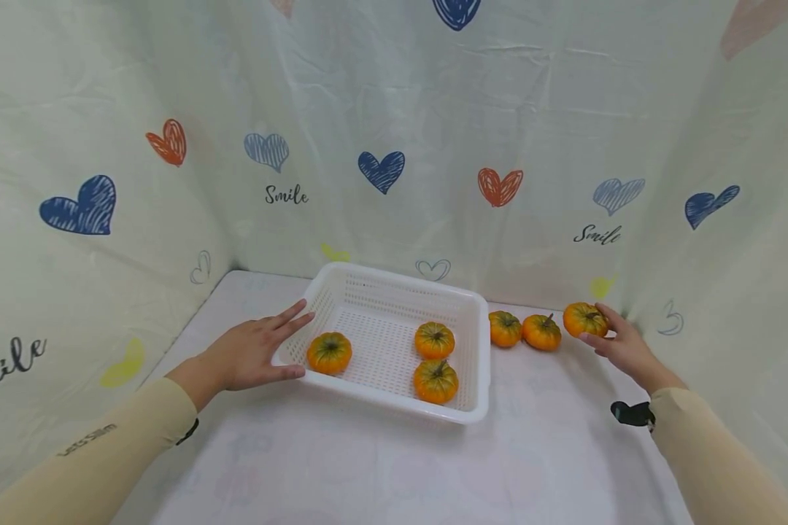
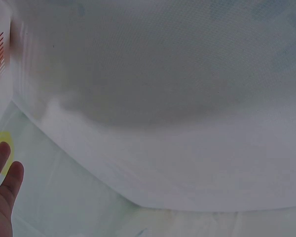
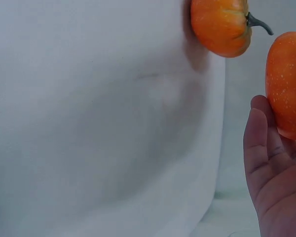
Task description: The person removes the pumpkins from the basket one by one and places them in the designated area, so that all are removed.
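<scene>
My right hand [image 1: 630, 355] pinches a small orange pumpkin [image 1: 585, 320] between thumb and fingers at the far right. In the right wrist view, this held pumpkin [image 3: 285, 86] is raised beside another pumpkin [image 3: 221, 27] with a dark stem. Two pumpkins stand on the table just right of the white basket [image 1: 368, 328]: one [image 1: 504, 329] close to its wall, one [image 1: 541, 332] nearer my hand. Inside the basket sit three more: one [image 1: 329, 353] at left, two [image 1: 435, 340] at right. My left hand [image 1: 252, 354] spreads its fingers at the basket's left end; whether it touches is unclear.
A white cloth covers the table [image 1: 381, 467]. Behind and at both sides hangs a pale curtain [image 1: 433, 95] printed with hearts and "Smile". The basket's perforated walls rise around its pumpkins.
</scene>
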The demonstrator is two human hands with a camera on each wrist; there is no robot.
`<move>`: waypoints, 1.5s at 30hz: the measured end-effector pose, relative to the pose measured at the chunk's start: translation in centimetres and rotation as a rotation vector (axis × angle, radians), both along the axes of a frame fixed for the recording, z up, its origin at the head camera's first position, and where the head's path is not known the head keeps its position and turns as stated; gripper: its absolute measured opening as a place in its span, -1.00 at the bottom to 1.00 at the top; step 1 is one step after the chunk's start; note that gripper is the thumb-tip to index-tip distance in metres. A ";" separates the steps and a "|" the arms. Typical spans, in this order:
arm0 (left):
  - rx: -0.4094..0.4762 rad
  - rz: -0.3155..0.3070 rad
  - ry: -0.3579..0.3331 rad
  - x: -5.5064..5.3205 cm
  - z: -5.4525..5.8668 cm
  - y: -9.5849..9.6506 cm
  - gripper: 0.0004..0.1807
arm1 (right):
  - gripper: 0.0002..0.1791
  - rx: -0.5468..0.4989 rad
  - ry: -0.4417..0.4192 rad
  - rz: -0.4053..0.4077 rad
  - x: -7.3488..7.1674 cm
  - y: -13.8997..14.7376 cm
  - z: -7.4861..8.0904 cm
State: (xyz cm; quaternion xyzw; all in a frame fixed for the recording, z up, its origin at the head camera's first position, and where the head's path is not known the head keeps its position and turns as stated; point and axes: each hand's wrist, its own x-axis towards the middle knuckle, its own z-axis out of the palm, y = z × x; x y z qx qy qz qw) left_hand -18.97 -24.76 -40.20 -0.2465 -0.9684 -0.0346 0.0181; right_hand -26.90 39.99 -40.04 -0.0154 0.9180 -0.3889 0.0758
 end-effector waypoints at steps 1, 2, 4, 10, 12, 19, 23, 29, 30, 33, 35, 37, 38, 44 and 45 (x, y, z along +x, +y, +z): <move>0.000 -0.002 0.001 0.0 0.0 0.0 0.08 | 0.02 0.004 -0.005 -0.008 0.0 0.3 -0.3; 0.000 -0.003 0.001 0.0 0.0 0.0 0.08 | 0.01 0.009 -0.011 -0.018 0.0 0.5 -0.7; -0.002 -0.003 0.000 0.1 0.1 0.0 0.08 | 0.01 0.006 -0.025 -0.034 -0.1 0.9 -1.3; -0.006 -0.001 0.000 0.1 0.2 0.0 0.08 | 0.00 -0.002 -0.072 -0.076 -0.8 1.7 -3.5; -0.003 -0.004 0.000 0.1 0.1 0.0 0.07 | 0.01 0.008 -0.078 -0.084 -1.0 1.9 -4.2; 0.001 -0.009 -0.001 0.0 -0.1 0.1 0.07 | 0.04 0.004 -0.120 -0.132 -1.1 1.6 -5.5; 0.003 -0.008 -0.001 0.0 -0.1 0.1 0.07 | 0.02 -0.007 -0.126 -0.153 -1.1 1.5 -5.8; -0.003 -0.002 0.007 -0.1 -0.1 0.0 0.08 | 0.02 -0.014 -0.108 -0.179 -1.2 1.0 -6.3; -0.004 -0.002 0.006 -0.1 -0.1 0.0 0.08 | 0.02 -0.014 -0.105 -0.180 -1.2 1.0 -6.3; -0.001 -0.004 0.004 -0.1 -0.1 0.0 0.08 | 0.01 -0.011 -0.099 -0.183 -1.1 0.9 -6.5; 0.000 -0.005 0.005 0.0 -0.1 0.0 0.08 | 0.00 -0.014 -0.101 -0.183 -1.1 0.9 -6.5; 0.000 -0.007 0.006 0.0 -0.1 0.0 0.07 | 0.00 -0.017 -0.108 -0.182 -1.1 0.9 -6.5; 0.001 -0.007 0.007 0.0 -0.1 0.0 0.07 | 0.00 -0.017 -0.111 -0.181 -1.2 0.9 -6.5; -0.003 -0.001 0.006 0.0 0.0 0.0 0.07 | 0.00 -0.020 -0.134 -0.184 -1.3 0.9 -6.4; -0.004 0.000 0.005 0.0 0.0 0.1 0.07 | 0.00 -0.023 -0.137 -0.185 -1.3 0.9 -6.4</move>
